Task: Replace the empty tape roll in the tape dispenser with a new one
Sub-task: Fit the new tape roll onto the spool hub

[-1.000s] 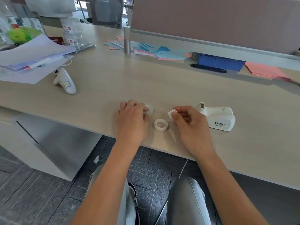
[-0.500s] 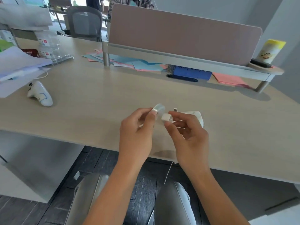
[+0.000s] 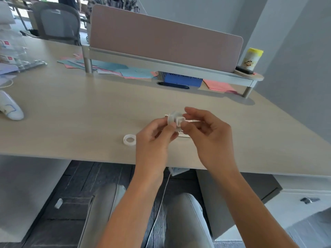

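Note:
My left hand [image 3: 154,138] pinches a clear tape roll [image 3: 172,117] and holds it above the desk. My right hand [image 3: 206,133] grips a small white spindle [image 3: 180,121] whose end sits against the roll's centre hole. A second white ring, the other tape roll [image 3: 129,139], lies flat on the desk to the left of my hands. The white tape dispenser [image 3: 184,134] stands on the desk behind my hands and is almost wholly hidden by them; only a sliver of its base with lettering shows.
The wooden desk [image 3: 89,113] has a pink divider screen [image 3: 161,36] at the back with coloured paper sheets [image 3: 114,68] and a blue box [image 3: 182,80] under it. A white handheld device [image 3: 10,108] lies at the far left. A yellow-lidded canister [image 3: 251,59] stands back right.
My left hand picked the clear roll off the desk and lifted it. My right hand brought the spindle to the roll's hole. The camera view has tilted up.

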Motion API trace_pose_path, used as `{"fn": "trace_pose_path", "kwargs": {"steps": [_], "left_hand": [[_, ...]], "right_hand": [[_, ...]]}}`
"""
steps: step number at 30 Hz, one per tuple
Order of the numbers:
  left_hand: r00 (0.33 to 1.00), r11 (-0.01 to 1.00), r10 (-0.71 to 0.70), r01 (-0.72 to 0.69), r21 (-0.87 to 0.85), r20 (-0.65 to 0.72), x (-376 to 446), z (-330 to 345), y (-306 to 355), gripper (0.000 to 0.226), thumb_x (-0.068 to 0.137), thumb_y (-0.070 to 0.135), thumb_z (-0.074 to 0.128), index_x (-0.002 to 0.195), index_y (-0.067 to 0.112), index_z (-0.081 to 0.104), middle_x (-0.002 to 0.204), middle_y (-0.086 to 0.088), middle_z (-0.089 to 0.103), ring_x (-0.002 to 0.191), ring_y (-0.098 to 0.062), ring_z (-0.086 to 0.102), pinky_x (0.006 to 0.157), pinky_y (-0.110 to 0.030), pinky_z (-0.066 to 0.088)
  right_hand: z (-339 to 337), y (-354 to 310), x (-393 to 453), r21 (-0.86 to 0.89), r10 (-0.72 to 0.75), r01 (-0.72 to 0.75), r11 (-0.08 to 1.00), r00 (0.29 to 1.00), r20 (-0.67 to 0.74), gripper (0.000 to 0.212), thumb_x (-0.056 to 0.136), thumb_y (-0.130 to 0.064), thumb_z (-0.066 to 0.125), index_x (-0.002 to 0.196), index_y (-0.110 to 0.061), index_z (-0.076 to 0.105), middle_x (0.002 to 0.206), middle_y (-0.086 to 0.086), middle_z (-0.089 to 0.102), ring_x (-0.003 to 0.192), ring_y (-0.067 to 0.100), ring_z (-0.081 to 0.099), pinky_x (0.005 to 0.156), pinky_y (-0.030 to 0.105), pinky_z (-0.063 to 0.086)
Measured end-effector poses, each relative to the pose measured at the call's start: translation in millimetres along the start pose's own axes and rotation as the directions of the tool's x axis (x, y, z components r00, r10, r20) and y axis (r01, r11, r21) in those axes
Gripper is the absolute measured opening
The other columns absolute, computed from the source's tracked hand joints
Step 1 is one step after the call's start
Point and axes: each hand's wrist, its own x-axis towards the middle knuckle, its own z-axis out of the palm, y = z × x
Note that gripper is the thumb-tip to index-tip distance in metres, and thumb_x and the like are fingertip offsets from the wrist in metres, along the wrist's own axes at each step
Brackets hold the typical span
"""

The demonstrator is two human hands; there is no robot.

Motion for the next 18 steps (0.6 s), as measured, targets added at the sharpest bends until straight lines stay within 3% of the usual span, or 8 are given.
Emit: {"fn": "trace_pose_path", "kwargs": {"steps": [4,6,10,14,18], "left_hand": [[0.999,1.000,0.019,-0.018,-0.014,0.040,0,3,1,0.018,0.089,0.023,0.074,0.102,0.012,0.080,0.101,-0.012,0.082,0.099,-0.023,0.077,0.101,-0.044,0.058],[0.998,0.999,0.034,-0.033,-0.010,0.053,2,5,-1,0.015,0.092,0.020,0.074,0.103,0.013,0.081,0.101,-0.010,0.082,0.100,-0.024,0.077,0.100,-0.043,0.059],[0.995,0.996,0.075,-0.077,0.039,0.059,13,10,-8,0.016,0.096,0.013,0.070,0.106,0.013,0.081,0.098,-0.006,0.083,0.094,-0.020,0.078,0.093,-0.037,0.062],[0.995,0.992,0.087,-0.090,0.090,0.038,31,17,-16,0.015,0.097,0.015,0.069,0.106,0.014,0.081,0.095,-0.006,0.084,0.091,-0.021,0.080,0.097,-0.047,0.061],[0.993,0.984,0.111,-0.115,0.134,0.034,51,28,-21,0.016,0.099,0.018,0.068,0.108,0.014,0.080,0.093,-0.004,0.084,0.091,-0.019,0.081,0.093,-0.042,0.062]], "right_hand": [[-9,-6,2,0.030,0.066,-0.066,0.997,0.998,-0.006,0.014,0.089,-0.016,0.082,0.103,-0.014,0.084,0.092,0.000,0.085,0.083,0.015,0.080,0.083,0.032,0.065],[-13,-4,6,0.016,0.062,-0.062,0.998,0.998,0.002,0.012,0.090,-0.015,0.081,0.102,-0.015,0.086,0.091,-0.001,0.085,0.080,0.016,0.079,0.084,0.036,0.066],[-18,2,18,-0.038,0.019,-0.019,0.999,1.000,0.008,0.013,0.091,-0.013,0.079,0.102,-0.016,0.086,0.094,-0.001,0.084,0.081,0.015,0.078,0.081,0.029,0.064],[-20,14,35,-0.051,0.010,-0.010,0.999,1.000,0.015,0.014,0.094,-0.012,0.076,0.101,-0.020,0.085,0.094,0.000,0.082,0.081,0.013,0.077,0.078,0.022,0.061],[-17,26,58,-0.007,0.029,-0.029,1.000,0.999,0.025,0.020,0.098,-0.007,0.070,0.101,-0.022,0.084,0.091,0.001,0.082,0.076,0.017,0.080,0.075,0.029,0.065]]}}
